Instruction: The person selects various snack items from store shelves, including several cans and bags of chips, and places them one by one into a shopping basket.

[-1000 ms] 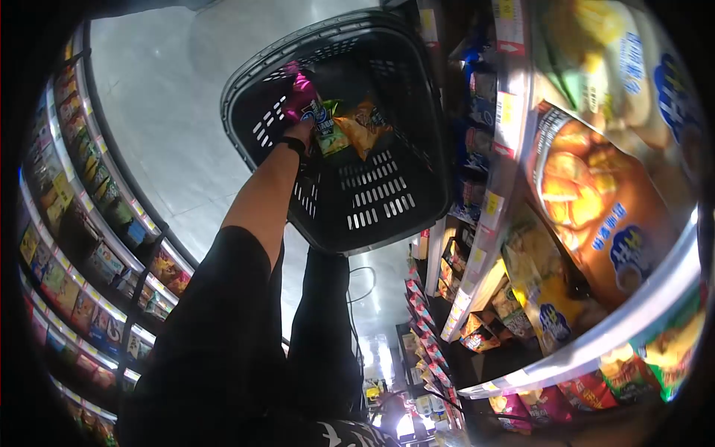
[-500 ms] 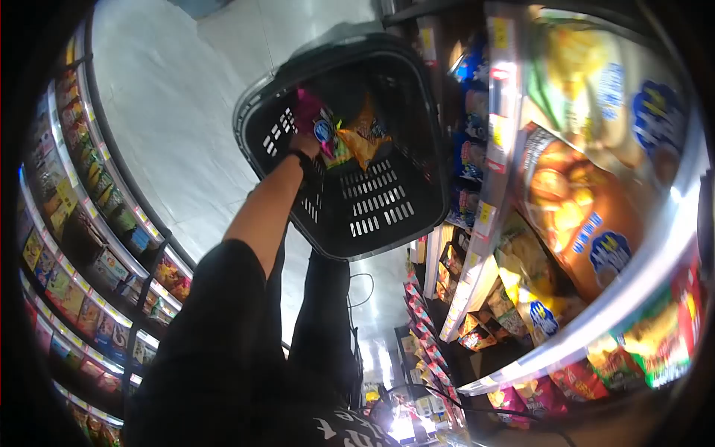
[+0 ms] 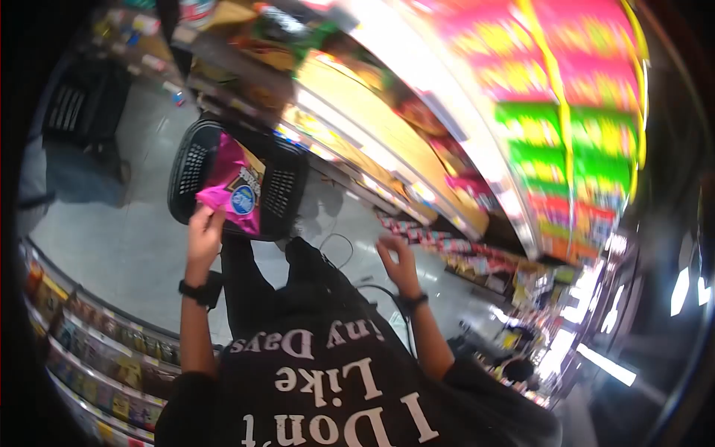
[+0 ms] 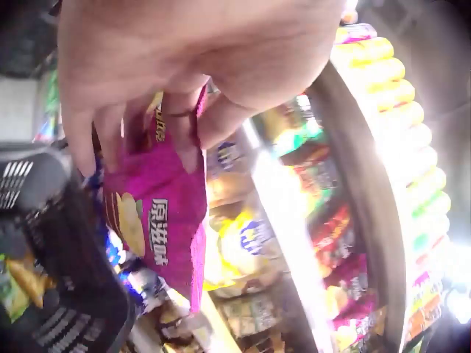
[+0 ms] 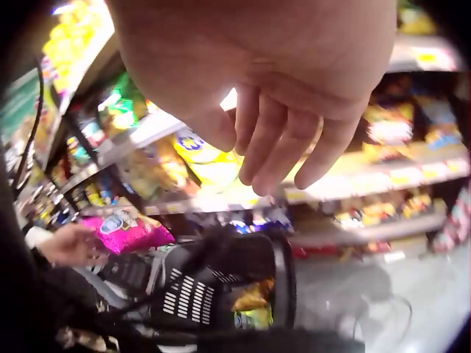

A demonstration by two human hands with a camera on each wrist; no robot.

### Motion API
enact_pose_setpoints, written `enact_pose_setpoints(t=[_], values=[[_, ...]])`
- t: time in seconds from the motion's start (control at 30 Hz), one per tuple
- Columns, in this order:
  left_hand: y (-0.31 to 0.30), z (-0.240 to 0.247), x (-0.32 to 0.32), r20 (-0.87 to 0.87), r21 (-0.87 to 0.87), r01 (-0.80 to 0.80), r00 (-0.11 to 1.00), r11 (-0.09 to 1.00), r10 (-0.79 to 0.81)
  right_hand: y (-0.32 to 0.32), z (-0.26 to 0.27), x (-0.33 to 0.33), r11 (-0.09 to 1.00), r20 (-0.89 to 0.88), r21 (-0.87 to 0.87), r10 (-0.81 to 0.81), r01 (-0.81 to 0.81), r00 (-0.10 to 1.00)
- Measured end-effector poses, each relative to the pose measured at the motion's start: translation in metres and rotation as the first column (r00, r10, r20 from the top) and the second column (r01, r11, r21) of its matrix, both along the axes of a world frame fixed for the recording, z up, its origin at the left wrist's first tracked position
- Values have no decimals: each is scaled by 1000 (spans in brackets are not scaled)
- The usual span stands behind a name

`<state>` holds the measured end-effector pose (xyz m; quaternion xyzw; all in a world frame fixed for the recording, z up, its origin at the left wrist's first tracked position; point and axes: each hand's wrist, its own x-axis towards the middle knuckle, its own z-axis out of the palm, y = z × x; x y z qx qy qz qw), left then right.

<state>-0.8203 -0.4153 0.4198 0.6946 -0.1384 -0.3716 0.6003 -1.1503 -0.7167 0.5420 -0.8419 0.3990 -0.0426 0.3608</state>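
Observation:
A magenta bag of chips (image 3: 237, 186) is pinched at one end by my left hand (image 3: 204, 240), which wears a dark band on the wrist. In the head view the bag overlaps the black shopping basket (image 3: 185, 179). The left wrist view shows the bag (image 4: 165, 220) hanging under my left hand (image 4: 199, 51), fingers behind it and thumb at its edge. My right hand (image 3: 400, 267) is off to the right, fingers loosely bent and holding nothing. An orange packet (image 5: 254, 294) and a green packet (image 5: 255, 319) lie inside the basket.
Shelves of bagged snacks (image 3: 365, 141) run along the right, with pink and green packs (image 3: 536, 134) at upper right. More stocked shelves (image 3: 104, 350) stand at lower left. Another dark basket (image 3: 82, 104) is at far left, near a person's leg (image 3: 33, 175). A thin cable loops over the floor.
My left hand has come up out of the basket, bringing the magenta bag of chips. The head view has swung round, and my right hand now shows.

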Motion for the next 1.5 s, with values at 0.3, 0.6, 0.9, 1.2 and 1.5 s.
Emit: enact_pose_setpoints(t=[0.3, 0.6, 0.9, 1.2, 1.5], values=[[-62, 230, -133, 100, -60, 187, 978, 981, -181, -58, 147, 63, 502, 54, -413, 846, -760, 530], [-76, 294, -212, 128, -10, 475, 873, 880, -470, -31, 145, -51, 611, 323, -25, 754, -791, 573], [-21, 256, -291, -46, -408, 193, 972, 892, -231, 62, 137, -102, 802, 524, 565, -167, -193, 835], [-32, 242, -333, -30, -328, 164, 983, 930, -184, 80, 124, -139, 770, 486, 599, -136, -217, 863], [-151, 208, -279, 309, -104, 222, 934, 969, -181, -25, 73, -103, 844, 651, 504, -231, -185, 723]])
